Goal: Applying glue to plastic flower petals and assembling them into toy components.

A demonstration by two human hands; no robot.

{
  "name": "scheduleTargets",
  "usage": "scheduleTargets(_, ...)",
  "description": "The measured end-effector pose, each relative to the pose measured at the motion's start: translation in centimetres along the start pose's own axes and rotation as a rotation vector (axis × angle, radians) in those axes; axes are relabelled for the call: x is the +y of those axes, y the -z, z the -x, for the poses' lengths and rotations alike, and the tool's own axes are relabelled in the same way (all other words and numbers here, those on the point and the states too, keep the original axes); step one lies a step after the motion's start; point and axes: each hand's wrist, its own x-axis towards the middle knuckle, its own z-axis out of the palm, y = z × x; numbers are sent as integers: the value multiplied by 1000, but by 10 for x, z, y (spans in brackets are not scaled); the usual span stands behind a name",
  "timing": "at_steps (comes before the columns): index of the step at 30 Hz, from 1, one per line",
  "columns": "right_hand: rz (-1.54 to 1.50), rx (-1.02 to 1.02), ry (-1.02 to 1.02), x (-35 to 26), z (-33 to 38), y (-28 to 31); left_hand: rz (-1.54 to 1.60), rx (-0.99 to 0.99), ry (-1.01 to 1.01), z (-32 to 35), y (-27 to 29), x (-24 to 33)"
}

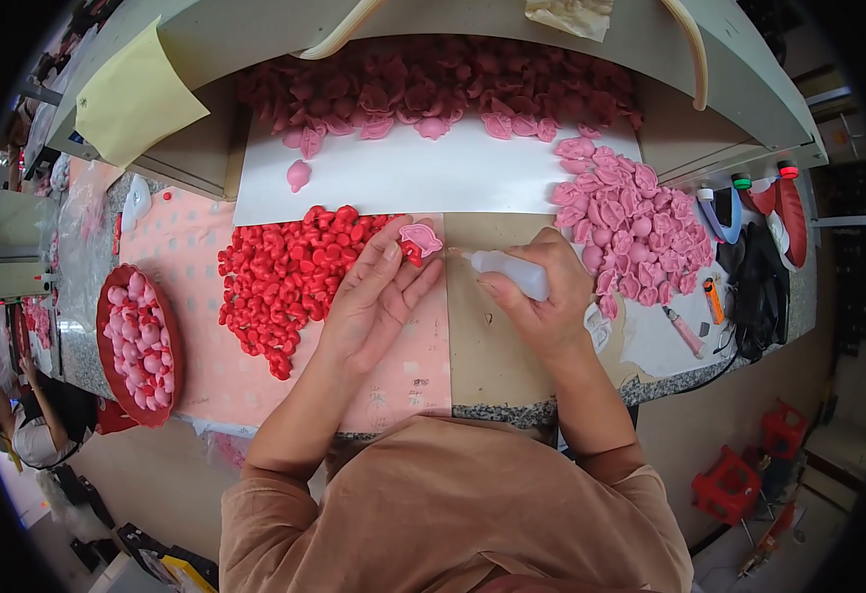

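Observation:
Palm up, my left hand (372,301) holds a small pink moulded plastic piece (421,236) at its fingertips, with a red plastic part (411,254) just below it. Whether the two are joined, I cannot tell. My right hand (555,301) is wrapped round a translucent white squeeze bottle (512,272). The bottle's thin nozzle points left toward the pink piece, a short gap away. Beside my left hand spreads a heap of small red plastic parts (290,277). To the right of the bottle lies a pile of pink shell-like pieces (641,222).
A red basin (178,368) of pink and red pieces stands at the left. More pink pieces (433,94) fill the shelf at the back, over a white sheet (384,176). An orange cutter (714,300) and a black bag-like item (757,292) lie at right. Another person (43,415) is far left.

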Motion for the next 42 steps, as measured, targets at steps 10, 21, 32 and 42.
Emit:
scheduleTargets(10, -36, -11, -9, 1, 3, 1, -10, 10, -15, 1, -1, -1)
scheduleTargets(21, -31, -29, -19, 1, 2, -1, -20, 2, -11, 1, -1, -1)
scheduleTargets(32, -48, -38, -42, -2, 3, -5, -30, -15, -14, 0, 1, -2)
scheduleTargets(42, -59, -56, -19, -4, 3, -4, -34, -23, -8, 1, 0, -3)
